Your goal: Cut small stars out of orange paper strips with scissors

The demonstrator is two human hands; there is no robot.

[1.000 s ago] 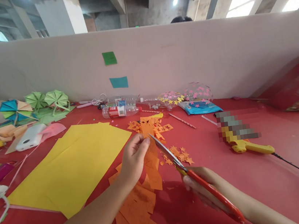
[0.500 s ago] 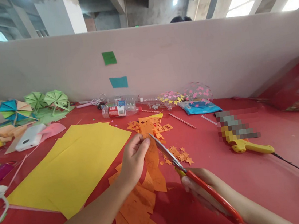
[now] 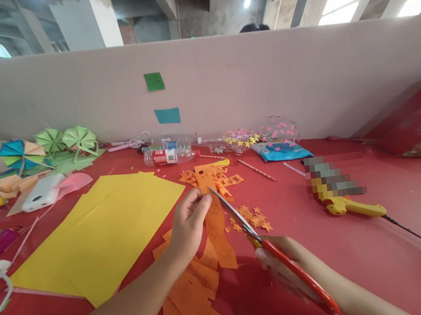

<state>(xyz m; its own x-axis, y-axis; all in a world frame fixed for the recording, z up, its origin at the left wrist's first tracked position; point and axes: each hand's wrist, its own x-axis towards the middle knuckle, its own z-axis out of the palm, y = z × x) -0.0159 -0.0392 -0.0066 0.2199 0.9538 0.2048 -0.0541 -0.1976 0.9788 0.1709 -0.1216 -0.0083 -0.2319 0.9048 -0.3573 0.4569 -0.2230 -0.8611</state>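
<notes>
Between the thumb and fingers of my left hand (image 3: 191,217) is an orange paper strip (image 3: 219,234) with pencilled stars on it and a star-shaped hole near its top. My right hand (image 3: 286,258) grips red-and-yellow scissors (image 3: 255,237). Their blades look nearly closed, and the tips meet the strip's edge beside my left thumb. More orange strips (image 3: 198,298) lie in a loose pile under my left wrist. Beyond the blades are a small heap of cut orange stars (image 3: 255,217) and orange offcuts (image 3: 232,179) with star holes.
Yellow sheets (image 3: 99,229) cover the table at left. Clear plastic bottles (image 3: 184,153), a star-covered balloon (image 3: 279,130) and a blue packet (image 3: 281,151) line the back partition (image 3: 243,81). A yellow glue gun (image 3: 348,205) with a cord lies at right. Folded paper umbrellas (image 3: 79,137) stand at far left.
The lower end of the orange strip has swung slightly to the right. Both hands and the scissors stay almost where they were.
</notes>
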